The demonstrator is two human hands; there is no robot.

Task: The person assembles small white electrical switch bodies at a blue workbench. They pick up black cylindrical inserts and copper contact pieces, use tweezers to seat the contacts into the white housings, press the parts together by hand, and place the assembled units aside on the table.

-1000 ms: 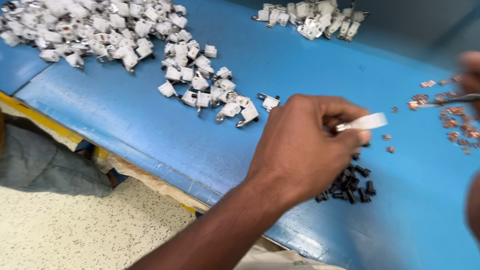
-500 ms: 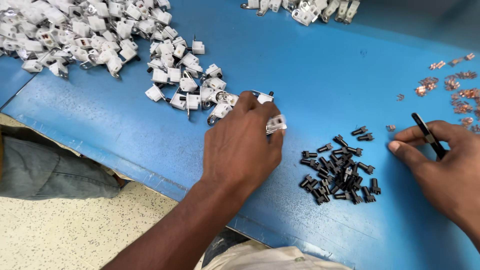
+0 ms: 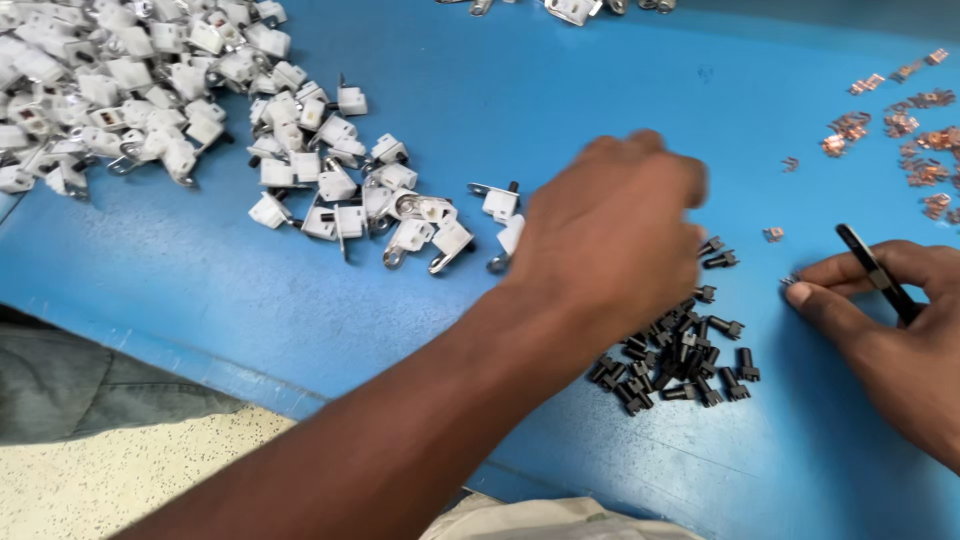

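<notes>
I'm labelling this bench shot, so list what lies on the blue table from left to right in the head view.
Heap of white plastic parts → left hand → pile of small black parts, partly under that hand → right hand holding black tweezers → scattered copper pieces at the far right, on the blue table.

blue table [image 3: 560,90], white parts [image 3: 200,100] — black pins [image 3: 680,355], copper bits [image 3: 920,150]

A heap of copper bits [image 3: 915,130] lies near the blue tabletop's [image 3: 560,110] far right corner.
</notes>
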